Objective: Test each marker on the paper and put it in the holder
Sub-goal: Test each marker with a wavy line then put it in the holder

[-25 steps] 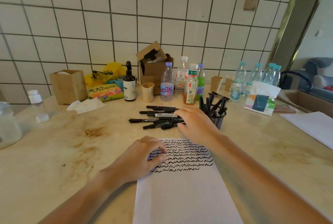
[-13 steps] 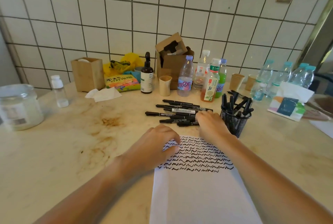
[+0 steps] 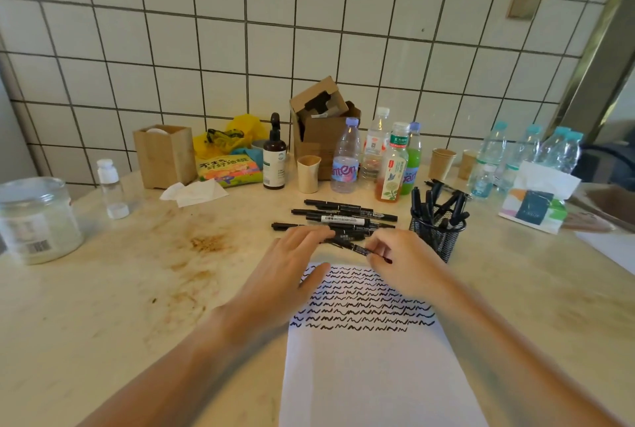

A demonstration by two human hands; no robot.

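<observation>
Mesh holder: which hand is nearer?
Right. The right hand sits just left of the mesh holder, gripping a marker; the left hand is farther left.

Markers [image 3: 347, 218]: black, one with a white label. Paper [image 3: 371, 375]: white, rows of black squiggles. Holder [image 3: 436, 237]: black mesh. Table [image 3: 103, 289]: beige, brown stains. Wall [image 3: 275, 31]: white tiles, dark grout. Bottle [image 3: 411, 158]: green.

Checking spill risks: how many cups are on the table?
3: one cup between the pump bottle and the purple-capped bottle; two paper cups side by side behind the marker holder. More may be hidden.
</observation>
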